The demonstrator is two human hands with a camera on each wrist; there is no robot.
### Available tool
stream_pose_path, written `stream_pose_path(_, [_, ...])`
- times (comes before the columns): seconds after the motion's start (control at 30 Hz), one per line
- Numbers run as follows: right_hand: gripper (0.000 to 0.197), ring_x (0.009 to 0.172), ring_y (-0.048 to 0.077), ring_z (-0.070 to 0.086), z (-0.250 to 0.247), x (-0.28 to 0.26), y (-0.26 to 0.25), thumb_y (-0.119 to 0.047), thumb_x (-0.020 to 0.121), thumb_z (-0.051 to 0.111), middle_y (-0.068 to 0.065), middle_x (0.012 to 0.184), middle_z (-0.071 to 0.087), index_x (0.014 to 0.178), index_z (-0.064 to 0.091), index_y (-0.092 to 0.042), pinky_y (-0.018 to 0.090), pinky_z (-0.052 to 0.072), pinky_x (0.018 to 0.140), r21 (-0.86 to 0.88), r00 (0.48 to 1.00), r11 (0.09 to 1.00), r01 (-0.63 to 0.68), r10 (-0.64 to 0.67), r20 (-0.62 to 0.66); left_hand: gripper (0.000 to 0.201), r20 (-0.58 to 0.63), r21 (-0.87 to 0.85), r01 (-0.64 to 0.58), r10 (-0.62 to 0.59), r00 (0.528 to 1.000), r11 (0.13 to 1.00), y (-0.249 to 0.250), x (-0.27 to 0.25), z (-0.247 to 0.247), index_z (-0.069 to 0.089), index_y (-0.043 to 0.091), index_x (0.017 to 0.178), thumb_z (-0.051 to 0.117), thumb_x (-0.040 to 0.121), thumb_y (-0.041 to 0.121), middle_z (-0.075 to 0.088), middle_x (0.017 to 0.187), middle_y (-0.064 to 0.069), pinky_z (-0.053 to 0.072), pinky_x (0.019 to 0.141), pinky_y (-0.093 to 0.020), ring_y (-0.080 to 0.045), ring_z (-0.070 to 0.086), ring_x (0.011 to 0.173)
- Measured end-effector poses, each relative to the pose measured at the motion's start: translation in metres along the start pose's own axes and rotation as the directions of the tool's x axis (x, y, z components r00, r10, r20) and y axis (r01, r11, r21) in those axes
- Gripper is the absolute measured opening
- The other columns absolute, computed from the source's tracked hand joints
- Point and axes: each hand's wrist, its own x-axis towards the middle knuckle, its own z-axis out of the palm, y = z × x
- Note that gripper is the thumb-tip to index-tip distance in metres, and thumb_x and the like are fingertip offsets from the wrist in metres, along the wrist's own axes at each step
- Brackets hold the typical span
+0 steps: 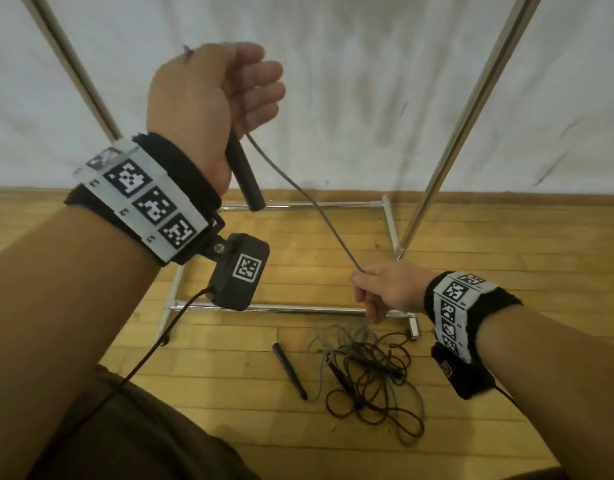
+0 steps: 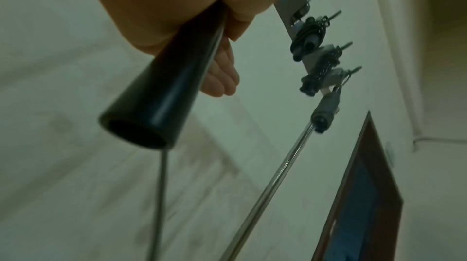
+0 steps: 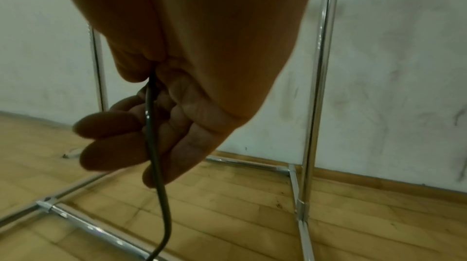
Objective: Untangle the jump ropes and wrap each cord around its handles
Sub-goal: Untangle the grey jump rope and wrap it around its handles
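While the left hand (image 1: 212, 109) is raised, fist wrapped round a black handle (image 1: 244, 174), head view shows the grey cord (image 1: 319, 209) running taut down to the right hand (image 1: 388, 289), which pinches it. Below on the wooden floor (image 1: 229, 375) lies a tangle (image 1: 371, 375) of grey and dark cords, with a loose handle (image 1: 290, 370) beside it: untangling unfinished, no wrapping begun here.

Left wrist view: fingers (image 2: 222, 77) curled about the handle; three wrapped ropes (image 2: 307, 37) hang on a hook rack, apparently finished.

Right wrist view: cord (image 3: 151, 125) clamped between thumb and curled fingers, trailing floorward.
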Motion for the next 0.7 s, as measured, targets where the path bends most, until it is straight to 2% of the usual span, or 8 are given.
stream_pose_path(0.1, [0.043,0.06,0.014,0.06,-0.005,-0.009,-0.025,-0.039,0.109,0.038,-0.003,0.06,0.061,0.096,0.066,-0.009,0.036,0.057,0.075,-0.146,0.998,0.988,0.055,-0.059,-0.021,0.023,0.156,0.269,0.049,-0.094,0.983,0.962,-0.014,-0.011,-0.002,0.074,0.006,0.106,0.054,0.101,0.015,0.082,0.098,-0.013,0.064,0.086,-0.042,-0.03,0.08,0.093])
stream_pose_path(0.23, [0.039,0.057,0.01,0.054,-0.016,-0.033,-0.067,-0.048,0.104,0.046,-0.008,0.063,0.053,0.089,0.07,-0.022,0.028,0.054,0.06,-0.203,0.976,0.971,0.129,-0.16,-0.148,0.038,0.508,0.651,-0.119,-0.313,0.802,0.75,-0.033,-0.045,-0.003,0.078,0.03,0.114,0.05,0.098,0.008,0.081,0.112,0.012,0.058,0.101,-0.033,-0.003,0.074,0.109])
stream_pose_path(0.27, [0.037,0.057,0.011,0.053,-0.019,-0.04,-0.076,-0.047,0.103,0.048,-0.009,0.063,0.052,0.087,0.071,-0.022,0.029,0.05,0.057,-0.189,0.968,0.969,0.16,-0.191,-0.159,0.042,0.54,0.709,-0.195,-0.345,0.767,0.677,-0.034,-0.051,-0.003,0.076,0.036,0.118,0.051,0.098,0.008,0.079,0.113,0.018,0.057,0.096,-0.024,0.008,0.072,0.102])
stream_pose_path(0.33, [0.032,0.058,0.014,0.05,-0.022,-0.052,-0.087,-0.036,0.102,0.053,-0.006,0.062,0.05,0.086,0.072,-0.015,0.034,0.046,0.057,-0.13,0.961,0.965,0.226,-0.243,-0.132,0.044,0.563,0.766,-0.285,-0.387,0.73,0.576,-0.035,-0.06,-0.002,0.07,0.042,0.128,0.053,0.099,0.014,0.079,0.11,0.018,0.051,0.066,-0.006,0.016,0.065,0.067])
stream_pose_path(0.4, [0.027,0.06,0.018,0.047,-0.026,-0.062,-0.093,-0.028,0.099,0.057,-0.003,0.062,0.048,0.083,0.073,-0.012,0.038,0.043,0.059,-0.106,0.952,0.959,0.264,-0.276,-0.132,0.041,0.566,0.775,-0.292,-0.411,0.715,0.56,-0.032,-0.064,-0.001,0.064,0.045,0.133,0.054,0.103,0.019,0.081,0.104,0.006,0.052,0.055,-0.018,0.0,0.058,0.051])
stream_pose_path(0.5, [0.023,0.059,0.021,0.045,-0.034,-0.072,-0.091,-0.024,0.095,0.062,0.0,0.062,0.049,0.08,0.074,-0.013,0.039,0.039,0.059,-0.069,0.926,0.944,0.322,-0.33,-0.186,0.03,0.595,0.756,-0.289,-0.43,0.679,0.588,-0.024,-0.069,-0.001,0.063,0.048,0.128,0.055,0.107,0.028,0.081,0.094,0.007,0.062,0.084,-0.052,-0.024,0.074,0.082])
stream_pose_path(0.6, [0.024,0.055,0.019,0.046,-0.041,-0.076,-0.084,-0.03,0.096,0.065,-0.004,0.056,0.047,0.08,0.072,-0.014,0.035,0.04,0.056,-0.076,0.904,0.929,0.362,-0.37,-0.212,0.015,0.606,0.766,-0.376,-0.391,0.693,0.522,-0.015,-0.067,-0.004,0.068,0.047,0.107,0.056,0.107,0.038,0.076,0.081,0.007,0.063,0.078,-0.049,-0.01,0.073,0.073])
stream_pose_path(0.7, [0.03,0.052,0.015,0.049,-0.047,-0.074,-0.073,-0.036,0.099,0.063,-0.003,0.055,0.048,0.08,0.068,-0.014,0.026,0.046,0.056,-0.082,0.89,0.92,0.382,-0.391,-0.237,0.019,0.556,0.798,-0.389,-0.316,0.768,0.46,-0.009,-0.058,-0.009,0.073,0.039,0.091,0.059,0.104,0.045,0.066,0.068,0.008,0.057,0.052,-0.03,-0.003,0.064,0.051])
